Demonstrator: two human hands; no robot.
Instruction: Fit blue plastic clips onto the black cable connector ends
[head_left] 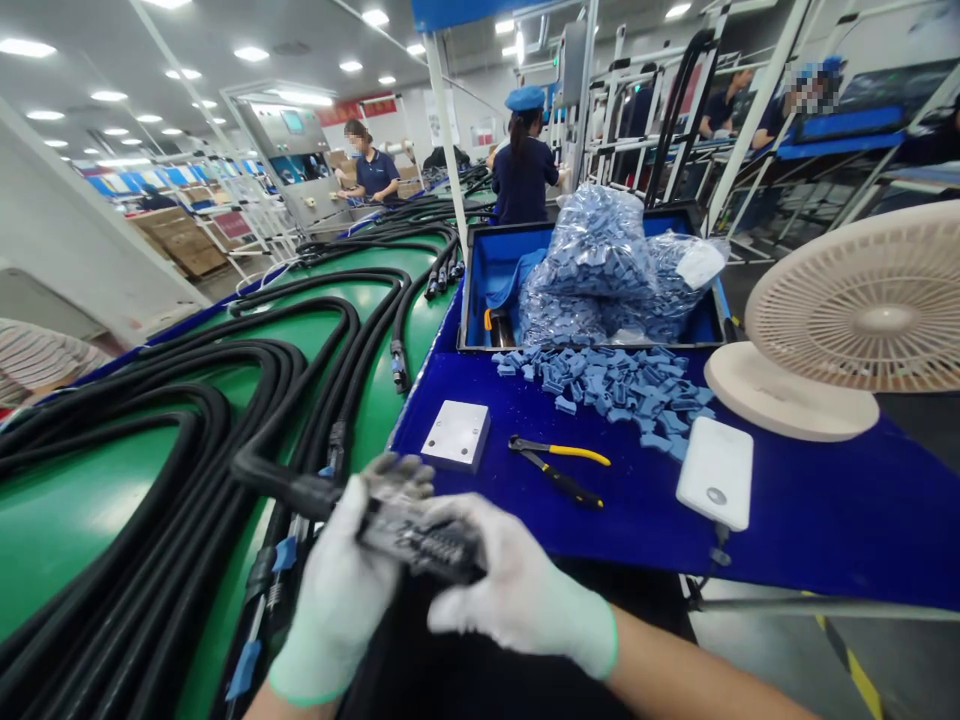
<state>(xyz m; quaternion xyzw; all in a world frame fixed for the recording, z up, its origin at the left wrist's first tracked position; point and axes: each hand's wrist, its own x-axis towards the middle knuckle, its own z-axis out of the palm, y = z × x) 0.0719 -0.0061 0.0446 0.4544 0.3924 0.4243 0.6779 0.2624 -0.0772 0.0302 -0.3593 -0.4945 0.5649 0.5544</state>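
Both my hands wear white gloves with pale green cuffs. My left hand [341,580] is wrapped round the rear of a black cable connector [420,540], close to where the thick black cable [281,480] enters it. The fingers of my right hand [499,570] are closed round the connector's front end. The connector is blurred, and its details are hard to make out. Just beyond my hands, a silver metal block [455,435] lies on the blue table. Beside the block are pliers [559,465] with yellow and black handles.
Thick black cables [187,440] cover the green bench [82,530] on the left. Loose blue clips [619,385] lie before a blue bin [499,345] with bagged clips [600,250]. A white power bank [716,470] and a fan [862,310] stand right. People [525,170] work farther back.
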